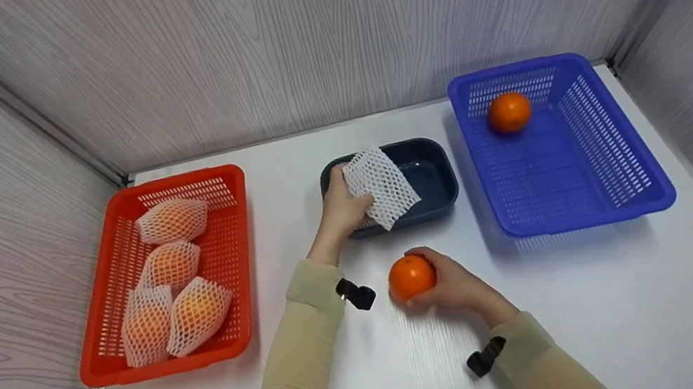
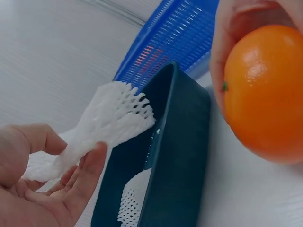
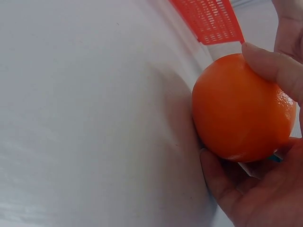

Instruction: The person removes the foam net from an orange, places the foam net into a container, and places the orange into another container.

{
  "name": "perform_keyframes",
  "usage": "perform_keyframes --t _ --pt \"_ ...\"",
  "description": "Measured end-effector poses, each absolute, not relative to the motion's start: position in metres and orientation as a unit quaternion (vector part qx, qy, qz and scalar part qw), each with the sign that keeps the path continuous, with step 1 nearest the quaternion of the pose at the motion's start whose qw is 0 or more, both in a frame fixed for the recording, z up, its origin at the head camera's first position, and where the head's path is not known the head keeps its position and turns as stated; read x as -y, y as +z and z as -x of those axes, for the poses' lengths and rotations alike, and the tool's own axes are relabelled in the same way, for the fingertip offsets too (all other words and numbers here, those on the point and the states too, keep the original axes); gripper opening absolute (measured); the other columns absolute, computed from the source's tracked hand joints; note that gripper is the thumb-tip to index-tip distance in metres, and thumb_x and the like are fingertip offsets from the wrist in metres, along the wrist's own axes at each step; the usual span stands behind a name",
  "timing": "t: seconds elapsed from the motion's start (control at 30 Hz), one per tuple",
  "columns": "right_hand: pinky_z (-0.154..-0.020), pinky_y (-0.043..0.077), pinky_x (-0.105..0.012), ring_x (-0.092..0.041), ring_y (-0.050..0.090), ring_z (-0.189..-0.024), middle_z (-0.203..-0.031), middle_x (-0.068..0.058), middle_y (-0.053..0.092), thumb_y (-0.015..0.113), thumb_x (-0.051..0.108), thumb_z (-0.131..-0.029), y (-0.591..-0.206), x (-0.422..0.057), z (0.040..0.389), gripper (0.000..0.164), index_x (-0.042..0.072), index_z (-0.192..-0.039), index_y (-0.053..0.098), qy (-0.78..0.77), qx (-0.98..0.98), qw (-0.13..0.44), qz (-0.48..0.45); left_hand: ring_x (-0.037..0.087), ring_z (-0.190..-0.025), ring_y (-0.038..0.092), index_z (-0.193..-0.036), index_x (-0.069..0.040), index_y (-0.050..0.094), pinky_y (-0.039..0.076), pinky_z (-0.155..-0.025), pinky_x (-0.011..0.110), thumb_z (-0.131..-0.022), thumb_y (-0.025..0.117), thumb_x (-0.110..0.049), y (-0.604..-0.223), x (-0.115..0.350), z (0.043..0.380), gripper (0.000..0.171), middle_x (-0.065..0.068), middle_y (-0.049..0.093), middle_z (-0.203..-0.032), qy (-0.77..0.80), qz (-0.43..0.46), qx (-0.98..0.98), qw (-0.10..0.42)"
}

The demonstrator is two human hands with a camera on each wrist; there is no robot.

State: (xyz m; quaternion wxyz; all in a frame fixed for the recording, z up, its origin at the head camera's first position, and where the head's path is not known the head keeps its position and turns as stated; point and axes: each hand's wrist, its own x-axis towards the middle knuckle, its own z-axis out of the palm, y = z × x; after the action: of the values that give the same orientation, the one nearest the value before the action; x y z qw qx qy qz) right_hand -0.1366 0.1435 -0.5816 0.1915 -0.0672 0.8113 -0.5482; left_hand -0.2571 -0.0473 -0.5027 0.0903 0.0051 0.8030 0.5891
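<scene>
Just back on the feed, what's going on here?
A person's left hand pinches a white foam net over the dark bin, and another net lies inside it. The right hand holds a bare orange in front of the bin. Four netted fruits sit in the red basket; a second orange lies in the blue basket.

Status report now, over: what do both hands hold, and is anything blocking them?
Left hand pinches white foam net above dark bin. Right hand grips bare orange. Nothing seen blocking either hand.

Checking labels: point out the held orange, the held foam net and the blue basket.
Held orange [image 3: 240,109], right wrist view, mid-peel.
Held foam net [image 2: 105,116], left wrist view, mesh wall.
Blue basket [image 1: 547,177], head view, bare floor.
</scene>
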Motion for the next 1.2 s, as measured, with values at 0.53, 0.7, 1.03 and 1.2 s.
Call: perform_keyframes --t 0.53,0.7,1.03,1.2 --pt "-0.096 0.042 -0.051 -0.028 0.057 -0.106 -0.13 -0.008 0.056 0.089 0.016 -0.066 -0.585 -0.144 0.138 0.084 0.015 -0.14 0.048 -0.541 -0.815 0.197 0.063 0.027 -0.112 0.061 -0.145 -0.006 0.041 0.052 -0.087 0.033 -0.088 0.071 -0.001 -0.53 0.039 0.274 0.065 0.021 0.052 -0.132 0.48 -0.075 -0.872 0.059" --pt "-0.097 0.042 -0.051 -0.029 0.057 -0.108 -0.13 -0.009 0.056 0.089 0.015 -0.066 -0.585 -0.145 0.137 0.084 0.013 -0.14 0.049 -0.547 -0.813 0.19 0.068 0.028 -0.112 0.059 -0.143 -0.005 0.047 0.051 -0.089 0.036 -0.09 0.069 -0.003 -0.536 0.043 0.271 0.058 0.019 0.054 -0.132 0.426 -0.117 -0.893 0.09" --pt "-0.098 0.042 -0.052 -0.029 0.056 -0.109 -0.131 -0.01 0.055 0.089 0.014 -0.067 -0.586 -0.145 0.137 0.082 0.012 -0.139 0.049 -0.541 -0.818 0.183 0.069 0.026 -0.111 0.059 -0.14 -0.004 0.051 0.047 -0.095 0.039 -0.097 0.061 -0.013 -0.538 0.048 0.264 0.045 0.016 0.059 -0.129 0.385 -0.157 -0.903 0.11" --pt "-0.097 0.043 -0.051 -0.028 0.056 -0.108 -0.131 -0.008 0.056 0.088 0.015 -0.068 -0.585 -0.145 0.137 0.081 0.012 -0.14 0.049 -0.544 -0.818 0.179 0.057 0.024 -0.108 0.062 -0.141 -0.007 0.052 0.049 -0.093 0.038 -0.1 0.058 -0.02 -0.535 0.053 0.258 0.043 0.014 0.06 -0.127 0.39 -0.15 -0.902 0.11"
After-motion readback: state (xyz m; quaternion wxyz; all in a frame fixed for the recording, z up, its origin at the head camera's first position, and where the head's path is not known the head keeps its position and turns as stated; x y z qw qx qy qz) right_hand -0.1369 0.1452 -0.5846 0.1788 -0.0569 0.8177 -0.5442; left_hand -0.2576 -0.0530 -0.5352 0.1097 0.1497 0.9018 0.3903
